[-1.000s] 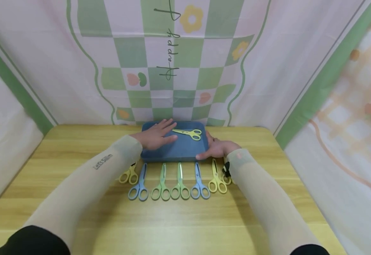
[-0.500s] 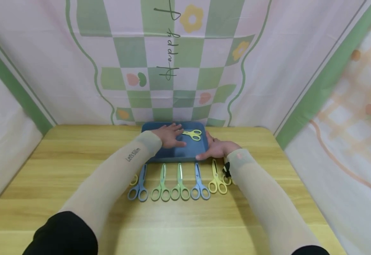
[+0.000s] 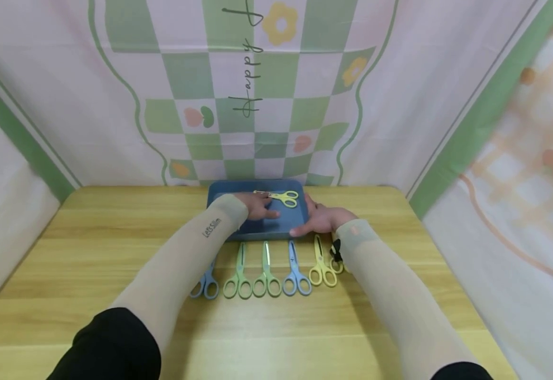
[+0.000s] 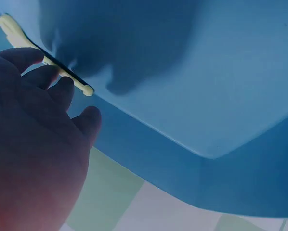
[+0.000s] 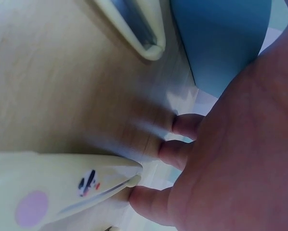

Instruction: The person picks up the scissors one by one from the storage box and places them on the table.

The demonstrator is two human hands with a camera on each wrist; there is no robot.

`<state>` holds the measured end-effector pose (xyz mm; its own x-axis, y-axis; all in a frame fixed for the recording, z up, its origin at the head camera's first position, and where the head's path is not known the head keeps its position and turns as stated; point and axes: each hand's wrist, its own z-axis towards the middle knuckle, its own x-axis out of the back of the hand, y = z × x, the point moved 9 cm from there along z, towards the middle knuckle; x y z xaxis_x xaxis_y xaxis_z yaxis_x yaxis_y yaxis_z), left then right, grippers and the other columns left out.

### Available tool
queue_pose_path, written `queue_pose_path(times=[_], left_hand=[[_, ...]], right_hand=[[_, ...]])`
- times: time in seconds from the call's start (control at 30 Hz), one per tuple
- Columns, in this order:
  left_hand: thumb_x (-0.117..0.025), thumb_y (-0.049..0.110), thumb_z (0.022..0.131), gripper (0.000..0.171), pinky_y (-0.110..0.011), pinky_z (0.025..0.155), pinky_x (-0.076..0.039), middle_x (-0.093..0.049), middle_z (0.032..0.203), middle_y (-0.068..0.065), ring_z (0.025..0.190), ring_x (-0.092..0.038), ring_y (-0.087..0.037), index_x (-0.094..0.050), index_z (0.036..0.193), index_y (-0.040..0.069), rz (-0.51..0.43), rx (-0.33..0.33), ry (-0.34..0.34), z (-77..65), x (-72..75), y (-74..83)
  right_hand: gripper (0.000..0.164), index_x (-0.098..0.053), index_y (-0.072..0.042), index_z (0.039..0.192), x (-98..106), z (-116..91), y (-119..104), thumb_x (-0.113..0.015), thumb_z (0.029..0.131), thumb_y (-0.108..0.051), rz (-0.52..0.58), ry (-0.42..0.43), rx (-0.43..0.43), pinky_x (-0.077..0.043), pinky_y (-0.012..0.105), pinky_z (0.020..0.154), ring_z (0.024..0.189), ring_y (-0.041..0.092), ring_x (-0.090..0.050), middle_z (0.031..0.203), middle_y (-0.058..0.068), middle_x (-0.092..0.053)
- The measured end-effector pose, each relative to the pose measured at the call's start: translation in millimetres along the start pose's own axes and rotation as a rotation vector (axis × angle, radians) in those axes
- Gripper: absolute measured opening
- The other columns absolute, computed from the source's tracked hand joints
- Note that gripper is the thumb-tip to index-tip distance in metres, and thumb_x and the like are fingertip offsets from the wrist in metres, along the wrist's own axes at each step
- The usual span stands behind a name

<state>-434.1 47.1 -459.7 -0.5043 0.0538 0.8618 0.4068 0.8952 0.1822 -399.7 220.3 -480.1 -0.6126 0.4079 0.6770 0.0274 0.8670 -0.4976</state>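
Note:
A blue tray (image 3: 289, 220) stands at the back of the table with yellow child's scissors (image 3: 289, 198) inside it. My left hand (image 3: 256, 207) reaches into the tray, its fingers over the blade end of those scissors and its thumb stretched out to the right. In the left wrist view the scissors (image 4: 16, 33) lie near the tray wall, and the slightly bent fingertips are at their edge. My right hand (image 3: 324, 217) rests against the tray's right front corner, thumb along the front, fingers along the side. In the right wrist view its fingertips reach down near the tabletop.
In front of the tray several scissors lie in a row: blue (image 3: 294, 272), green (image 3: 239, 274), and yellow (image 3: 321, 266). The left forearm covers part of a blue pair (image 3: 206, 282). Another yellow pair (image 3: 337, 265) is partly hidden by the right wrist. A checkered curtain (image 3: 272, 116) hangs behind.
My left hand has moved right across the tray to the yellow scissors, its forearm now covering more of the row's left end. The right hand has stayed at the tray's corner.

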Motion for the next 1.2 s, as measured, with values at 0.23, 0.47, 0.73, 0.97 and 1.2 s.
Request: queue_pose_path(times=[0.23, 0.47, 0.73, 0.97, 1.2], left_hand=[[-0.037, 0.073, 0.095, 0.080, -0.056, 0.116, -0.010, -0.013, 0.166, 0.003, 0.149, -0.013, -0.032, -0.020, 0.161, 0.031, -0.049, 0.014, -0.003, -2.6, 3.0, -2.7], [-0.041, 0.069, 0.096, 0.078, -0.048, 0.117, -0.014, -0.005, 0.166, 0.006, 0.150, -0.011, -0.026, -0.018, 0.161, 0.031, 0.009, -0.035, -0.009, 3.0, -1.8, 6.4], [-0.053, 0.061, 0.094, 0.079, -0.050, 0.116, -0.017, -0.018, 0.165, -0.001, 0.148, -0.019, -0.027, -0.024, 0.160, 0.029, -0.037, -0.015, -0.003, -2.1, 5.2, 5.4], [-0.066, 0.051, 0.089, 0.076, -0.051, 0.112, -0.029, -0.030, 0.160, -0.005, 0.143, -0.031, -0.029, -0.038, 0.155, 0.028, -0.017, -0.010, -0.016, -14.1, 11.5, 3.4], [-0.066, 0.045, 0.088, 0.069, -0.058, 0.111, -0.026, -0.012, 0.165, -0.011, 0.146, -0.023, -0.036, -0.044, 0.152, 0.033, 0.033, -0.049, -0.065, -26.4, 4.9, 7.7]], right_hand=[[0.138, 0.029, -0.025, 0.153, 2, -1, 0, -0.076, 0.074, -0.068, -0.008, 0.015, -0.007, -0.009, 0.050, 0.117, 0.149, 0.034, 0.004, 0.163, 0.021, 0.011], [0.141, 0.029, -0.023, 0.152, -3, 1, 2, -0.075, 0.071, -0.073, -0.029, 0.001, -0.010, -0.010, 0.050, 0.117, 0.149, 0.035, 0.003, 0.163, 0.022, 0.010], [0.147, 0.030, -0.022, 0.152, -2, 0, 1, -0.074, 0.065, -0.079, -0.033, 0.002, 0.004, -0.010, 0.050, 0.117, 0.149, 0.034, 0.003, 0.163, 0.021, 0.011], [0.145, 0.030, -0.021, 0.152, -1, 0, 0, -0.077, 0.068, -0.072, 0.005, 0.009, 0.006, -0.010, 0.048, 0.118, 0.149, 0.035, 0.003, 0.163, 0.022, 0.011], [0.150, 0.028, -0.023, 0.153, 1, 2, 1, -0.077, 0.062, -0.078, -0.018, 0.026, 0.011, -0.012, 0.048, 0.117, 0.149, 0.035, -0.001, 0.163, 0.023, 0.006]])
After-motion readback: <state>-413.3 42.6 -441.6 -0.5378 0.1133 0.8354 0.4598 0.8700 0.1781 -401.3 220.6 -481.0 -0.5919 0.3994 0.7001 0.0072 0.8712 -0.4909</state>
